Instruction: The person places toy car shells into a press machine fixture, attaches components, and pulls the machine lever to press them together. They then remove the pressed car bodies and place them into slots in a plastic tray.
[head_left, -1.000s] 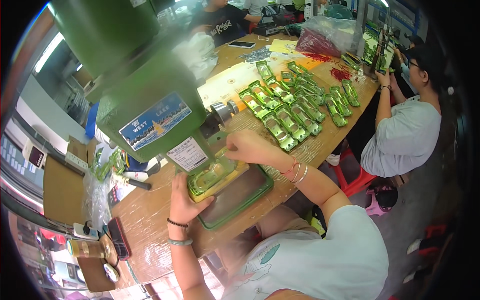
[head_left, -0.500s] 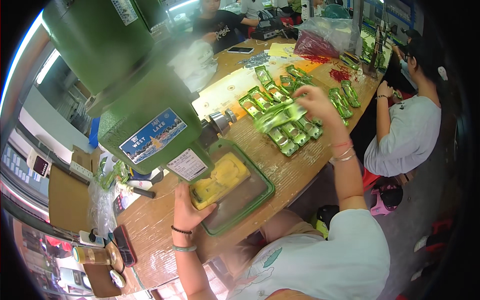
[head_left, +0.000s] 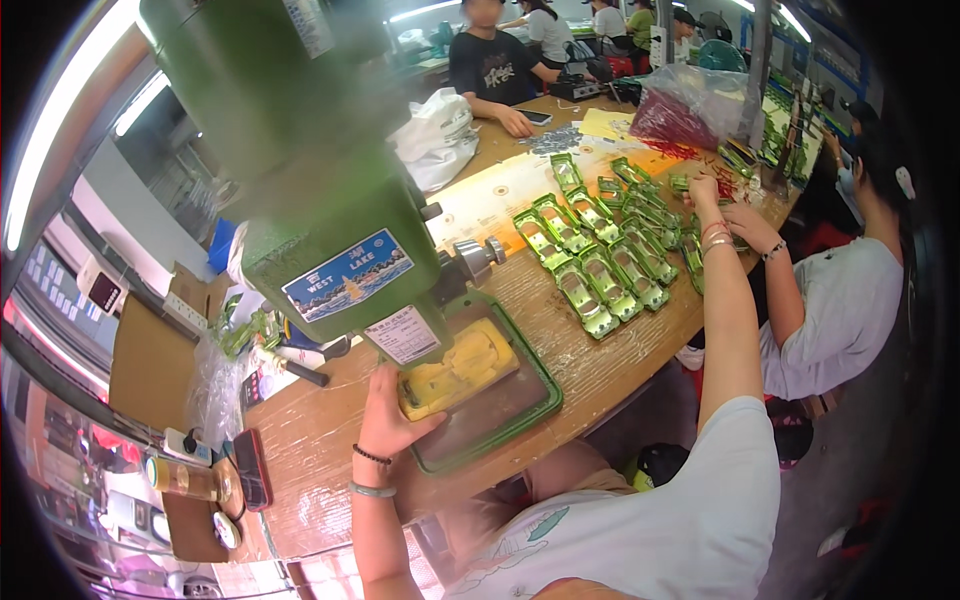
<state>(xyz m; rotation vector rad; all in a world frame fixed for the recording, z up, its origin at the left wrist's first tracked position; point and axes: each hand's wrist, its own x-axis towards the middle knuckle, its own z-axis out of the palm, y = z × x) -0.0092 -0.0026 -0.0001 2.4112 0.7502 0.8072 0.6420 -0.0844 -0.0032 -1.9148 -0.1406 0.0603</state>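
My left hand (head_left: 390, 415) grips the near left end of a yellow block (head_left: 468, 365) with a shaped hollow. Its thumb lies along the near side, and the other fingers are partly hidden. The block rests on the green-rimmed base plate (head_left: 556, 398) of a green bench press (head_left: 330, 215), below the press head. My right arm is stretched far right, with my right hand (head_left: 704, 190) closed, fingertips down beside a small green part (head_left: 681, 183). Whether it holds that part is unclear. Several green toy car bodies (head_left: 592, 295) lie in rows between my hands.
A co-worker's hand (head_left: 752, 228) is close to my right hand. Red parts (head_left: 672, 150) lie by a clear bag (head_left: 690, 110). Across the table sits another person (head_left: 505, 70), near a white plastic bag (head_left: 437, 140). A phone (head_left: 253, 468) lies at left.
My right hand has left the car rows, where it held a blurred green car body, and reached farther right. My left hand stays on the yellow block. The whole view has shifted.
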